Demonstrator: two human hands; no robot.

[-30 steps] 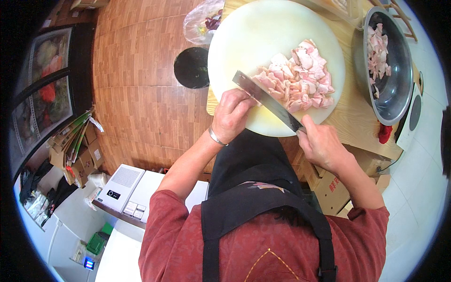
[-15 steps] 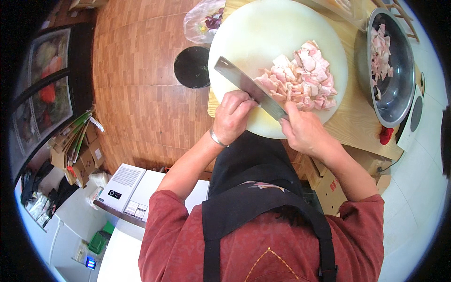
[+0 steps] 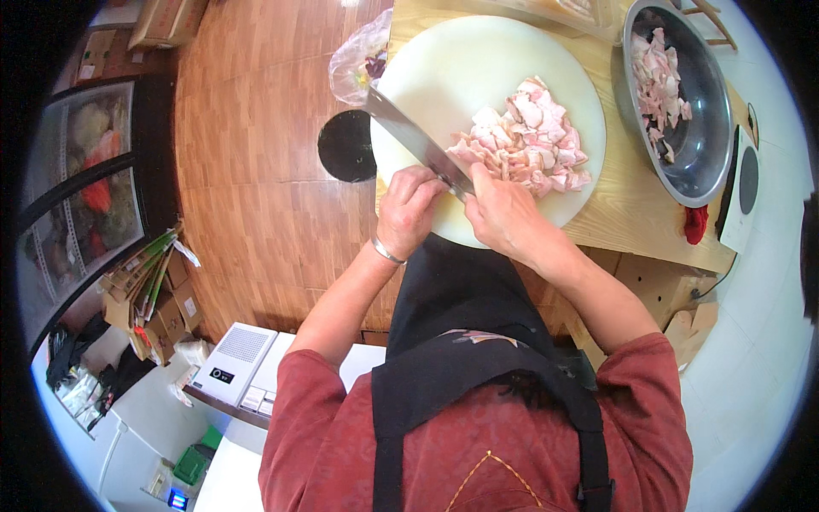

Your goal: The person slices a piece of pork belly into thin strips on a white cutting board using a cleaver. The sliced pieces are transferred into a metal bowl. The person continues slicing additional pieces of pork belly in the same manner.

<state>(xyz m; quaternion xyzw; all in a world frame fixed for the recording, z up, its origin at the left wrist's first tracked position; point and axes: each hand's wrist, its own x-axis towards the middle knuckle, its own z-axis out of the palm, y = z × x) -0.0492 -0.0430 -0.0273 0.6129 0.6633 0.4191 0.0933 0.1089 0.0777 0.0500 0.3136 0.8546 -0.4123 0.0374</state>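
My right hand (image 3: 505,212) is wrapped round the handle end of a cleaver (image 3: 415,135), its long grey blade slanting to the upper left over the near-left part of a round white cutting board (image 3: 444,60). Close against the blade, my left hand (image 3: 408,212) has its fingers bunched together at the board's near edge. Whatever is under those fingertips is too small and covered to name. Just right of the blade lies a heap of sliced pale pink meat (image 3: 525,141), spread over the board's right half.
Right of the board, a large steel bowl (image 3: 715,145) holds more meat slices. The board rests on a wooden table (image 3: 623,226). A clear container (image 3: 589,13) stands at the far edge. Left of the table are a black round bin (image 3: 345,147) and a plastic bag of scraps (image 3: 351,64).
The view has shifted, so the board and bowl sit further left in the picture. Both hands remain at the cleaver, whose blade has swung slightly. The meat heap looks much the same.
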